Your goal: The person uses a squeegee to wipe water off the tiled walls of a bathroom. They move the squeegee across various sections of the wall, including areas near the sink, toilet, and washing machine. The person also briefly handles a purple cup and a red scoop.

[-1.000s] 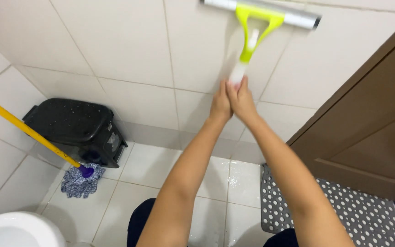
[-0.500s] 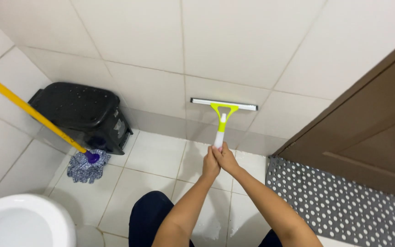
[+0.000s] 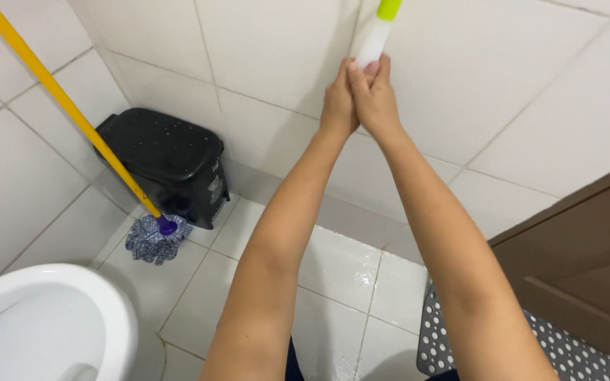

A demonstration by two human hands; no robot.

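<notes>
Both my hands are clasped together around the white handle of a squeegee [image 3: 378, 32] held up against the white tiled wall [image 3: 503, 77]. My left hand [image 3: 338, 99] and my right hand [image 3: 374, 99] press side by side on the grip. The handle turns lime green at the top edge of the view, and the blade is out of frame above. Both forearms reach up and forward from the bottom of the view.
A black lidded bin [image 3: 167, 166] stands against the wall at left. A yellow mop handle [image 3: 65, 106] leans across it, its blue-white mop head [image 3: 153, 240] on the floor tiles. A white toilet [image 3: 40, 324] sits bottom left. A brown door [image 3: 587, 261] and grey dotted mat [image 3: 531, 346] lie at right.
The squeegee went from high on the wall down to near the floor, and is now raised high again with its blade out of view. Both hands stayed on the handle.
</notes>
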